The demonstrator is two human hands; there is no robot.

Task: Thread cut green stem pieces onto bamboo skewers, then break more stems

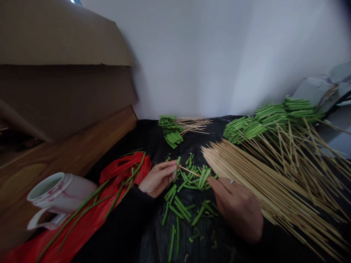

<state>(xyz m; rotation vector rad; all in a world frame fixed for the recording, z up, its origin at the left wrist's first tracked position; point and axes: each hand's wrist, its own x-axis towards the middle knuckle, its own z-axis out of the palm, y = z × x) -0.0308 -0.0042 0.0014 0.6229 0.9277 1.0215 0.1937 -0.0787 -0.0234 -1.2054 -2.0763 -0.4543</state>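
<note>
My left hand pinches a short green stem piece between thumb and fingers. Closed around a thin wooden skewer, my right hand is just to the right; the skewer's tip meets the stem piece. Several green pieces sit side by side on the skewer near my right fingers. Loose cut stem pieces lie below and between the hands on black plastic sheeting.
A pile of bare skewers lies at right, with filled skewers behind. More filled skewers lie near the wall. At left are a white mug, a red bag with long stems and a cardboard box.
</note>
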